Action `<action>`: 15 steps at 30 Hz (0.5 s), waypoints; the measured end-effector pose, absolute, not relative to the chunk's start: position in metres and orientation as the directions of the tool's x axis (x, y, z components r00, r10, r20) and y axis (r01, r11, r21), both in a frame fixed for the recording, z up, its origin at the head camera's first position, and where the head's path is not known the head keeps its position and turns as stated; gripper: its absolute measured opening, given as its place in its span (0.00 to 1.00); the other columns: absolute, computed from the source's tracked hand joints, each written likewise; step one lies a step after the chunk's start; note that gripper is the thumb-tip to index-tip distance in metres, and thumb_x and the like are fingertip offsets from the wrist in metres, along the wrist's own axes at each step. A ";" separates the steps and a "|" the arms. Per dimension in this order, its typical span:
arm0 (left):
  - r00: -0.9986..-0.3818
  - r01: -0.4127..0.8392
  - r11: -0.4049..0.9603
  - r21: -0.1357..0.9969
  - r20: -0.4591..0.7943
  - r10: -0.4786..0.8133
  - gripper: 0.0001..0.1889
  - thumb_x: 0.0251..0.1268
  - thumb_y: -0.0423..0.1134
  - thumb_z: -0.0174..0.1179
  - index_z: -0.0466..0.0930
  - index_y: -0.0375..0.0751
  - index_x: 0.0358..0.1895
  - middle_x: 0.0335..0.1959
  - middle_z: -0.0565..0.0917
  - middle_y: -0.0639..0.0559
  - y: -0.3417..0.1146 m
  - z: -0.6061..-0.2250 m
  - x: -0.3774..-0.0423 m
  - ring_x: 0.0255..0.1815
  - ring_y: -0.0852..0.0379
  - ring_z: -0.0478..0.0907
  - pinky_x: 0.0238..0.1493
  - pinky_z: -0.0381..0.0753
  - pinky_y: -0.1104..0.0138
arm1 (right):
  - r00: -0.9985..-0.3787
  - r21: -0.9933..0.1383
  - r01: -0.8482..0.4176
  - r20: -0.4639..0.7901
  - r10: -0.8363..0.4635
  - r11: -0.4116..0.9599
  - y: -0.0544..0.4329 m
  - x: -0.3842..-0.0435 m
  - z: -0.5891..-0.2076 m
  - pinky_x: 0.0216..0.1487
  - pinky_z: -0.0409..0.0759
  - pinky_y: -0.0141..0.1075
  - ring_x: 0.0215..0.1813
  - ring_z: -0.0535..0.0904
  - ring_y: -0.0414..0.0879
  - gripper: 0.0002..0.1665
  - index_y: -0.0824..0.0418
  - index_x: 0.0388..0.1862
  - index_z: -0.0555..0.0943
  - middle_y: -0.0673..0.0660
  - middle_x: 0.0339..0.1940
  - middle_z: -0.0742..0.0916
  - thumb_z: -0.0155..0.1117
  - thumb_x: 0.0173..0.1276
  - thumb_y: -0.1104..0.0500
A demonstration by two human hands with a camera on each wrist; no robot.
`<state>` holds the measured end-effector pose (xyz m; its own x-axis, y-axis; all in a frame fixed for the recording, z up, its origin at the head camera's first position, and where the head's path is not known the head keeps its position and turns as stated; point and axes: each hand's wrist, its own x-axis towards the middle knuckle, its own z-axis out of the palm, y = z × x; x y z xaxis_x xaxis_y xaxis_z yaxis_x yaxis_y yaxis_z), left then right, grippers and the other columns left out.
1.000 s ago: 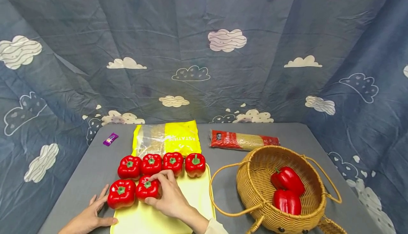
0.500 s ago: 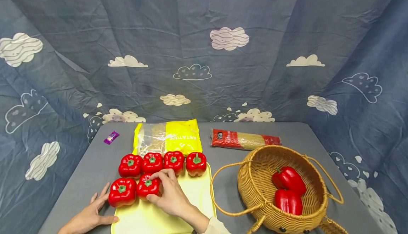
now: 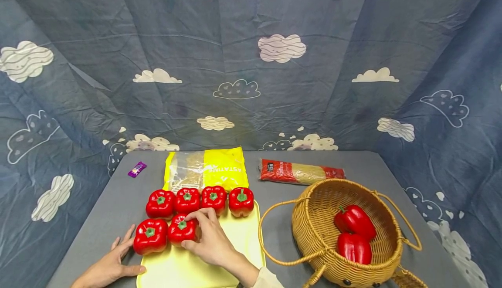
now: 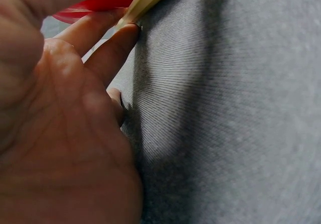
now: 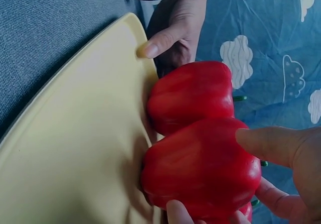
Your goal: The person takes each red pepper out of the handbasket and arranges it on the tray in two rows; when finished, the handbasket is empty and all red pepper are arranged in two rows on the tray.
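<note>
My right hand (image 3: 213,242) holds a red bell pepper (image 3: 178,235), thumb and fingers on its sides, as it stands stem up on the yellow tray (image 3: 168,272). Just left of it stands another red bell pepper (image 3: 147,241). My left hand (image 3: 106,267) is at the tray's left edge, with its thumb on the rim and its fingers stretched out beside the left pepper. In the left wrist view its fingertips meet the tray edge (image 4: 145,0). Behind, several bell peppers (image 3: 187,203) stand in a row along the tray's far side.
A wicker basket (image 3: 310,244) with two red bell peppers (image 3: 354,249) stands at the right, one handle reaching toward the tray. A yellow pasta bag (image 3: 223,168) lies behind the row. A red noodle packet (image 3: 276,171) and a purple wrapped sweet (image 3: 137,169) lie farther back.
The view has shifted slightly since the first frame. Both hands and the bell peppers stay in the same places on and beside the tray.
</note>
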<state>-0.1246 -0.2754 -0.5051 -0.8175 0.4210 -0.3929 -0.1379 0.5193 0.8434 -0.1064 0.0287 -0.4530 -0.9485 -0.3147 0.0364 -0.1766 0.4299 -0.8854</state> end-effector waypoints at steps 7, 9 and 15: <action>-0.811 -0.160 0.537 0.828 -0.420 0.407 0.48 0.56 0.35 0.73 0.53 0.21 0.74 0.76 0.26 0.21 -0.276 -0.505 -0.127 0.72 0.22 0.11 0.63 0.09 0.29 | -0.951 -0.864 -0.193 0.049 -0.305 0.464 0.032 -0.103 -0.448 0.39 0.72 0.25 0.36 0.74 0.36 0.26 0.52 0.57 0.77 0.48 0.57 0.71 0.75 0.61 0.58; -0.808 -0.163 0.545 0.823 -0.428 0.405 0.48 0.56 0.36 0.72 0.52 0.21 0.74 0.76 0.26 0.21 -0.276 -0.505 -0.127 0.72 0.21 0.12 0.63 0.10 0.29 | -0.951 -0.848 -0.216 0.070 -0.301 0.484 0.033 -0.102 -0.445 0.44 0.74 0.27 0.44 0.75 0.40 0.27 0.52 0.57 0.77 0.48 0.57 0.71 0.75 0.60 0.57; -0.809 -0.149 0.538 0.830 -0.415 0.416 0.48 0.57 0.35 0.71 0.51 0.23 0.75 0.76 0.25 0.20 -0.277 -0.505 -0.126 0.70 0.19 0.11 0.61 0.15 0.24 | -0.950 -0.803 -0.265 0.121 -0.289 0.533 0.035 -0.096 -0.437 0.58 0.76 0.35 0.58 0.74 0.45 0.26 0.51 0.58 0.76 0.48 0.58 0.73 0.74 0.62 0.55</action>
<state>-0.1256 -0.2773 -0.5053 -0.8091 0.4160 -0.4150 -0.1488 0.5382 0.8296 -0.0956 0.0355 -0.4375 -0.9495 -0.2893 0.1213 -0.2652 0.5335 -0.8032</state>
